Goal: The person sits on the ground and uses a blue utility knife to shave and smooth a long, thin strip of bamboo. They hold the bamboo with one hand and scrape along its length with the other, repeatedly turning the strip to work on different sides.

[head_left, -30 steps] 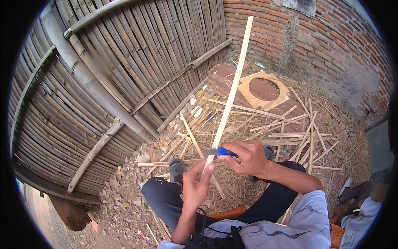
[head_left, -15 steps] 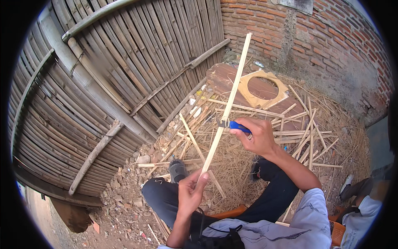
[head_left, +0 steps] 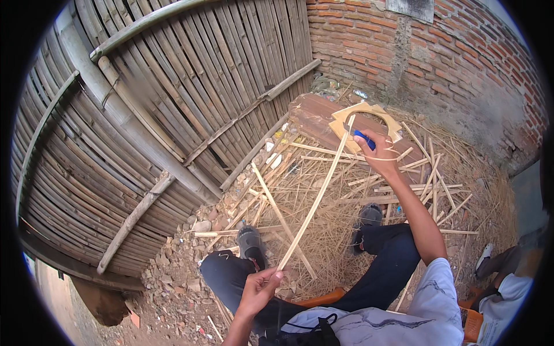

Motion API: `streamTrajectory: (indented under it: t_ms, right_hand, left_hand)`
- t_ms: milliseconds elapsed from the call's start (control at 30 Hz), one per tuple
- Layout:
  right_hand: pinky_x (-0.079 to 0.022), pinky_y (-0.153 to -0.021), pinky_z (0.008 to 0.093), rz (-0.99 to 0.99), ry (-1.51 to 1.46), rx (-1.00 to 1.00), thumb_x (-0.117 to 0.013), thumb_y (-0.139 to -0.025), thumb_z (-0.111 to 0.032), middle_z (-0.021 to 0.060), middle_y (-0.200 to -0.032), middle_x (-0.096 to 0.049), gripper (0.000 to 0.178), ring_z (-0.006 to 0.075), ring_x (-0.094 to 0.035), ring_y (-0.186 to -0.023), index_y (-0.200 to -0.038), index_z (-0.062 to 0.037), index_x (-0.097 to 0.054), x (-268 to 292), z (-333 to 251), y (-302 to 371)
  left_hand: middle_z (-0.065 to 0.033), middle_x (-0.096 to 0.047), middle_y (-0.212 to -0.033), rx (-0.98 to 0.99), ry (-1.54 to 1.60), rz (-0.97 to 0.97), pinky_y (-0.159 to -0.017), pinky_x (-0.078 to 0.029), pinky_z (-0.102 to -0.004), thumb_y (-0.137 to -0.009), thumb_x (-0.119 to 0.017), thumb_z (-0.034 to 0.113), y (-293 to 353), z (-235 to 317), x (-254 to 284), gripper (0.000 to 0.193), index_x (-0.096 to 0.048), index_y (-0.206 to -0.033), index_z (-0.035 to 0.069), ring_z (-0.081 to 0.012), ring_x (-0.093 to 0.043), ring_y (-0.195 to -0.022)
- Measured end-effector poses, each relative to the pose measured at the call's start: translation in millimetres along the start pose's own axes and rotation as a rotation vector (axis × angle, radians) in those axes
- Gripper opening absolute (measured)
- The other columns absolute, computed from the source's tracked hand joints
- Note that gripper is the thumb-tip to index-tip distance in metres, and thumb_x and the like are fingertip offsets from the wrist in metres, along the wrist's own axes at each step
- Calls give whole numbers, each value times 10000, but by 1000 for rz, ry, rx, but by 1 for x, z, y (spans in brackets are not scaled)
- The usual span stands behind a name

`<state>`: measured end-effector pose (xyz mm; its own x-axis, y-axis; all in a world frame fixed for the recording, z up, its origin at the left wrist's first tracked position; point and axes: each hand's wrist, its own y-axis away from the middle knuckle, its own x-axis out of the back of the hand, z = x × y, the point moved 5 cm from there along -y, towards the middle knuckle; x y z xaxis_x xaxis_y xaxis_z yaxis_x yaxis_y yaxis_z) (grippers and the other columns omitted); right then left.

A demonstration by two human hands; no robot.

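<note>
A long pale bamboo strip (head_left: 316, 199) slants from my lap up toward the far ground. My left hand (head_left: 259, 288) pinches its near end, low in the picture. My right hand (head_left: 375, 151) is stretched far forward at the strip's upper tip and grips a blue-handled knife (head_left: 364, 139). A thin curled shaving hangs beside that hand. I sit with both legs in dark trousers, a grey shoe (head_left: 249, 237) on the left and another (head_left: 369, 214) on the right.
A bamboo fence (head_left: 144, 115) fills the left, a brick wall (head_left: 438, 52) the back right. Bamboo slats and shavings (head_left: 404, 190) litter the ground around a plank (head_left: 314, 115) and a wooden frame with a round hole (head_left: 369, 118). Rubble lies at lower left.
My right hand has slid the knife up along the strip from near my left hand to its far tip. The strip has tilted lower and my left hand has dropped toward my lap.
</note>
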<state>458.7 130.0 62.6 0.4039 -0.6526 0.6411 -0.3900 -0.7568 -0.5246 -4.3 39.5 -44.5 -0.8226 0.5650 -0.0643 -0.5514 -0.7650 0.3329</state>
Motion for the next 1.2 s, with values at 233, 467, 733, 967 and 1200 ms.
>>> streamTrajectory:
  t_ms: [233, 467, 733, 967, 1200]
  right_hand:
    - [-561, -747, 482, 270, 58, -287, -671, -1036, -520, 223, -877, -771, 485, 368, -773, -834, -1139, -69, -818, 31, 120, -27]
    - [-583, -851, 500, -393, 395, -212, -764, -952, -502, 204, -978, -802, 448, 399, -774, -949, -1114, -89, -829, -15, 125, 19]
    - [-568, -812, 502, -246, 353, -172, -726, -1010, -449, 217, -980, -785, 456, 394, -765, -928, -1201, -37, -765, 4, 36, 22]
    - [-550, -682, 420, -72, -246, 193, -660, -1093, -374, 146, -856, -748, 372, 315, -720, -708, -1139, -7, -703, 15, -84, 61]
    - [-584, -570, 379, -247, -251, 579, -778, -1004, -334, 118, -889, -753, 323, 276, -750, -676, -1081, -27, -713, -29, -145, 129]
  left_hand:
    - [119, -464, -721, 141, 53, -59, -529, -242, -228, -1123, -666, 217, 20, -11, 27, 323, -749, -1364, 19, -4, -345, -602]
    - [55, -657, -812, -151, -243, 323, -591, -370, -209, -1072, -731, 136, 15, 0, 52, 233, -774, -1229, -31, -6, -488, -715]
    - [-84, -718, -761, -379, -406, 413, -632, -481, -279, -1013, -786, 134, -12, 31, 8, 239, -777, -1201, -13, -59, -567, -688]
    - [-25, -712, -817, -453, -403, 455, -600, -460, -239, -1035, -764, 111, -35, 54, -13, 263, -751, -1239, -54, -35, -579, -701]
    - [-108, -780, -919, -480, -266, 450, -689, -510, -288, -1019, -775, 117, -43, 80, -36, 277, -763, -1248, -38, -85, -611, -767]
